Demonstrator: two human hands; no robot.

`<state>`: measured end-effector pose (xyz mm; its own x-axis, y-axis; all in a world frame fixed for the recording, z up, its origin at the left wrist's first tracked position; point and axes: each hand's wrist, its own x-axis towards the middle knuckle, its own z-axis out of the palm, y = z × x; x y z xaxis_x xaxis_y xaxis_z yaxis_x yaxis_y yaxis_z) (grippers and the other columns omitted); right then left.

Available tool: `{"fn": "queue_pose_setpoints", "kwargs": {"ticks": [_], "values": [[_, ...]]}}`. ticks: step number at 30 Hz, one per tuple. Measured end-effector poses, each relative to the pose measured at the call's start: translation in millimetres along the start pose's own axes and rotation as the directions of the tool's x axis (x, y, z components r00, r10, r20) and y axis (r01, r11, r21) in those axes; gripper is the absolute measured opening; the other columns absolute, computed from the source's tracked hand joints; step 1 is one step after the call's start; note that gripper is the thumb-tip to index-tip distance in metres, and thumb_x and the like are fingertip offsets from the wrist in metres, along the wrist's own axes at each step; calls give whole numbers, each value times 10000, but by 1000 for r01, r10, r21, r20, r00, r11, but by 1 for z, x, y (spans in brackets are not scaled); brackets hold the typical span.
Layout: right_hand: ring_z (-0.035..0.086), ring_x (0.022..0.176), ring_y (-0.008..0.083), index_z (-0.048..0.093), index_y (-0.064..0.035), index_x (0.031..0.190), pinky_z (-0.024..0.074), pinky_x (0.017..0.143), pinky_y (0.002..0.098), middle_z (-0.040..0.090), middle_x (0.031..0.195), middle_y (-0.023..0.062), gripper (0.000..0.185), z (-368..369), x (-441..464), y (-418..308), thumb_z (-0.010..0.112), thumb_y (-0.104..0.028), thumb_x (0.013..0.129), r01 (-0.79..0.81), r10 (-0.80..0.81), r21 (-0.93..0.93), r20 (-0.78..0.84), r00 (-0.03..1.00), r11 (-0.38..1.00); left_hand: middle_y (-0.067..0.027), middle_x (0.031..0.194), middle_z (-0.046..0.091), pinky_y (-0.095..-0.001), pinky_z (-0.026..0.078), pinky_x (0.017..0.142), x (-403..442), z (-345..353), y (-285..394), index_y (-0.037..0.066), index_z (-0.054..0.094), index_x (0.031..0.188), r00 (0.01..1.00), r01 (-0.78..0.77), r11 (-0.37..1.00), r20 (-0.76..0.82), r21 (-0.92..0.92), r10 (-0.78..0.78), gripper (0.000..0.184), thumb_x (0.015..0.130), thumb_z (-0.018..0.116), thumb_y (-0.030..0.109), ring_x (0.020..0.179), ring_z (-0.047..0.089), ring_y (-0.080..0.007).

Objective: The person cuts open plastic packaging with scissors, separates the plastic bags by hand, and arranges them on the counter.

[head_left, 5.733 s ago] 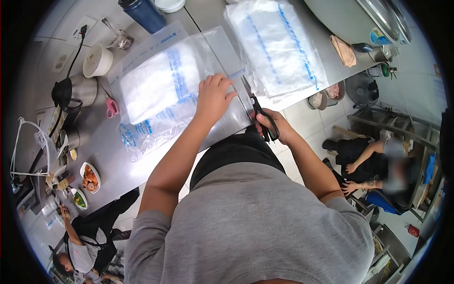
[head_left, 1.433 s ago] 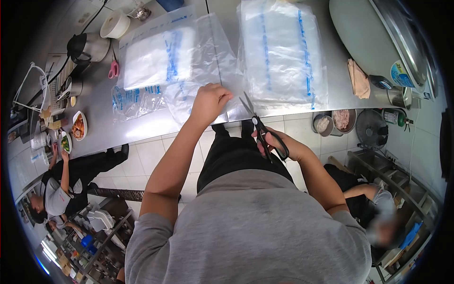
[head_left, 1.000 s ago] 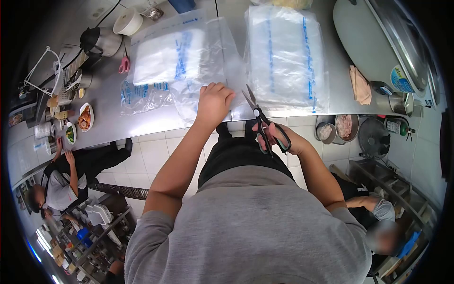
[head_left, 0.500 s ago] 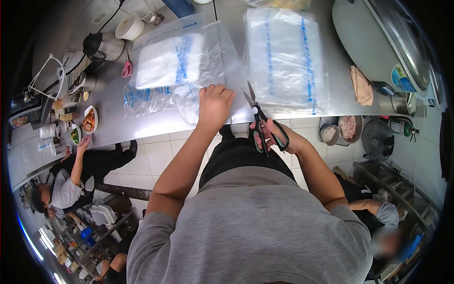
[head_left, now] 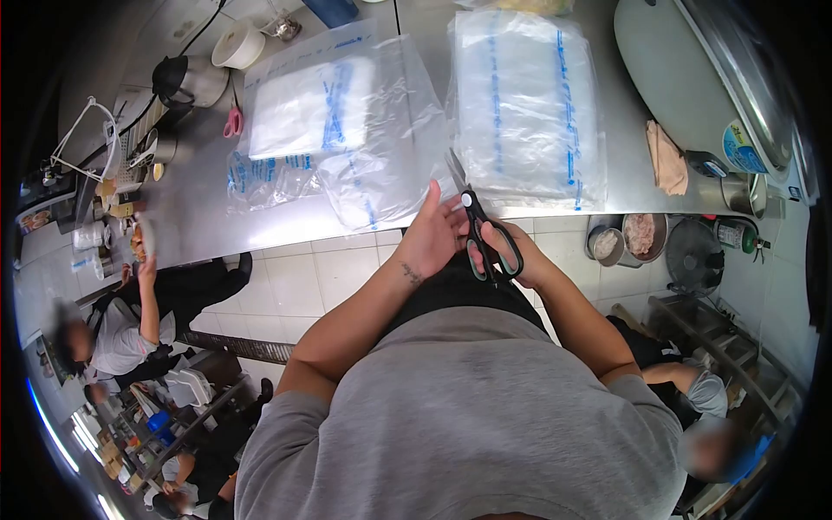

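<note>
In the head view, my right hand (head_left: pixel 511 247) is wrapped round the black-and-green handles of a pair of scissors (head_left: pixel 469 204). Their blades point away from me and look nearly together. My left hand (head_left: pixel 433 232) is right beside the scissors, thumb stretched up and fingers apart, with nothing seen in it. Just beyond the left hand lies a crumpled clear plastic bag (head_left: pixel 368 186). Behind it is a folded stack of white plastic bags (head_left: pixel 303 113) with blue print. A larger flat stack of clear bags (head_left: pixel 529 104) lies beyond the scissors on the steel table.
Pink scissors (head_left: pixel 233 121), a kettle (head_left: pixel 186 82) and a white tub (head_left: pixel 238 45) stand at the left. A large lidded container (head_left: pixel 676 78) and a tan cloth (head_left: pixel 666 160) are at the right. Below are pots of food (head_left: pixel 641 236) and a fan (head_left: pixel 693 256). A co-worker (head_left: pixel 130 334) stands left.
My left hand has come off the plastic toward the scissors and turned, its fingers spreading. The scissor blades have come together. The co-worker at left has lifted a dish of food.
</note>
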<state>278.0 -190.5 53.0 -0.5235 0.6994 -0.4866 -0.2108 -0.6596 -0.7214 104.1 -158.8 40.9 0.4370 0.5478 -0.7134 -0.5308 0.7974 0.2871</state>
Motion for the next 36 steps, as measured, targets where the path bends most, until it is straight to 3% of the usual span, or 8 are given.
{"fn": "queue_pose_setpoints", "kwargs": {"ticks": [3,7,10,16,22,26,31,36], "values": [[556,629,126,522,-32,1173,428,544,243,553,734,22,604,2,-1,1,492,-578,916,5,-5,8,23,1000,1000,-34,1038,610,-329,406,764,14,3,8,68,580,1087,994,-102,994,-35,-36,101,624,882,478,648,913,538,-163],[561,700,128,491,-49,1201,432,606,251,552,776,14,741,-1,-3,3,389,-706,875,-7,7,-2,74,997,1000,2,940,579,-334,380,754,29,0,3,139,603,999,938,-164,985,-317,-57,138,293,860,680,385,882,500,-146],[558,754,128,468,-58,1217,430,645,259,547,817,13,800,-2,2,4,328,-756,852,-15,-13,135,198,980,991,19,891,584,-308,375,738,27,-2,4,148,615,961,943,-157,981,-312,-117,114,209,839,719,282,848,491,-132],[547,753,132,464,-67,1217,431,666,265,542,825,20,767,-2,12,10,336,-737,868,35,-58,151,152,987,988,45,838,584,-285,362,684,21,2,7,152,629,927,948,-128,991,-301,-46,108,181,831,728,270,816,485,-116],[546,731,125,490,-51,1194,434,646,251,548,808,23,683,-3,12,20,401,-662,902,113,-118,45,119,986,993,65,714,563,-282,394,654,20,0,17,149,610,821,912,-176,966,-337,191,233,179,849,711,294,691,502,-91],[548,736,118,496,-47,1192,433,645,240,552,816,22,676,-10,13,14,378,-652,916,127,-139,90,138,981,988,36,687,551,-251,342,602,23,6,12,111,619,762,927,-186,962,-289,200,239,207,814,742,269,634,467,-88],[542,696,109,508,-42,1166,437,621,235,554,807,18,643,-7,12,16,381,-626,929,169,-168,93,-19,986,981,37,689,553,-244,331,605,26,14,2,107,621,762,908,-156,978,-370,140,198,194,811,744,251,633,462,-80],[538,693,109,506,-31,1165,440,629,234,555,799,17,675,-20,19,19,403,-647,910,201,-192,109,-91,977,974,30,698,564,-241,329,612,11,16,-6,104,631,754,936,-141,966,-289,215,201,172,806,743,223,631,457,-81]]}}
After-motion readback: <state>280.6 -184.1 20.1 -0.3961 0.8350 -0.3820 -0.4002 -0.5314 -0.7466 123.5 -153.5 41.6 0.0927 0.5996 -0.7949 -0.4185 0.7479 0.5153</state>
